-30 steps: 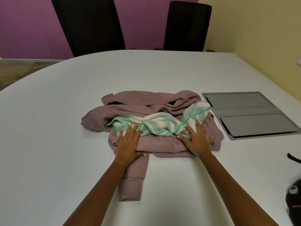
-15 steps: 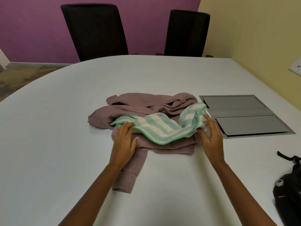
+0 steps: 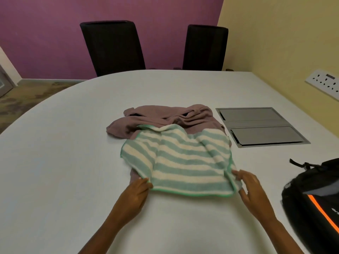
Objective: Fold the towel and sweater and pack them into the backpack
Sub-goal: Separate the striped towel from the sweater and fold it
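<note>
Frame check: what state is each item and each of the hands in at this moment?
towel, unfolded, spread out, far edge lying over the sweater
sweater, crumpled, unfolded, partly under the towel
backpack, on the table, cut off by the frame; open or zipped unclear
cable box, both flaps down
left hand, pinches the towel's near left corner
right hand, pinches the towel's near right corner
</note>
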